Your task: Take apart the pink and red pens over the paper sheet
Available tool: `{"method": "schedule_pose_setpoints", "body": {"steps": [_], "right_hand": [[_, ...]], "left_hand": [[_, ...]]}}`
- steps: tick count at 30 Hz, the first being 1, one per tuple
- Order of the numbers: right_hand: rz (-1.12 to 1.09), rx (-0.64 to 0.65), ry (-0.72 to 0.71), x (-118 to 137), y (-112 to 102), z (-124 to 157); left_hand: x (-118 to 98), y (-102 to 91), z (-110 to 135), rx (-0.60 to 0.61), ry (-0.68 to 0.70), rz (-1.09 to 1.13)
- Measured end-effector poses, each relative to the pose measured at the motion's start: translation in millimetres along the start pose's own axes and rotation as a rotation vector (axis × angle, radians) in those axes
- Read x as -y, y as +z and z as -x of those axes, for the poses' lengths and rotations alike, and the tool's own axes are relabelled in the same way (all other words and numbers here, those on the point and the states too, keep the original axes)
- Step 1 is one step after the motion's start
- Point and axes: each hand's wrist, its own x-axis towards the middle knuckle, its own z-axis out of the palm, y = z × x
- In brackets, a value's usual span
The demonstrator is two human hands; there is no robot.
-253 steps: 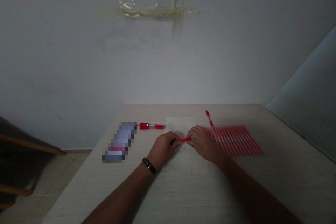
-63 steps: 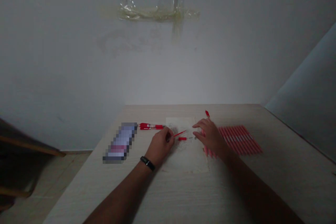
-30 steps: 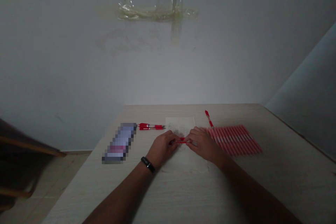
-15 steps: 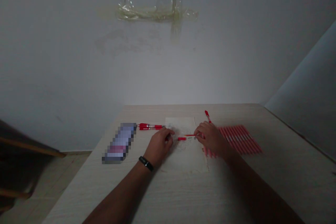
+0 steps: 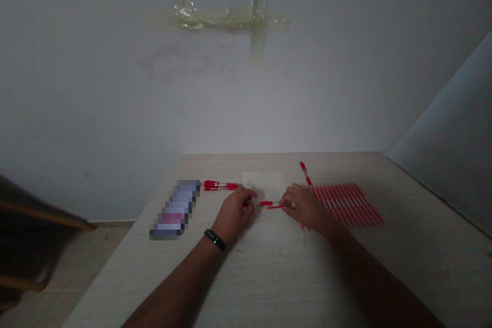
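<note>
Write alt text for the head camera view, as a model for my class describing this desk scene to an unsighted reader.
Two bare hands work over a paper sheet on a pale wooden table. The right hand pinches a thin red refill near a short red pen part, facing the left hand. A row of red pens lies to the right.

L hand (image 5: 233, 210) on left part of white paper sheet (image 5: 269, 236), fingers curled, grip unclear. R hand (image 5: 303, 206) at sheet's right edge, pinching thin red refill (image 5: 275, 207), nearly touching short red pen part (image 5: 266, 203) on sheet. Right of sheet: row of red pens (image 5: 348, 205), single red pen (image 5: 306, 173). Left of sheet: two red pens (image 5: 220, 185), pixelated box (image 5: 176, 209).
</note>
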Motion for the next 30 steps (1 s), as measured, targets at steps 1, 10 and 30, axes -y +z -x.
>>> {"method": "schedule_pose_setpoints", "body": {"steps": [1,10,30], "right_hand": [[0.001,0.001,0.003,-0.3,0.2,-0.1],[0.01,0.025,0.022,0.9,-1.0,0.6],[-0.014,0.006,0.0,-2.4,3.5,0.3]], "left_hand": [[0.0,0.2,-0.1,0.001,-0.002,0.002],[3.9,3.4,0.3,0.02,0.027,0.009],[-0.6,0.7,-0.3,0.02,0.01,0.024]]}}
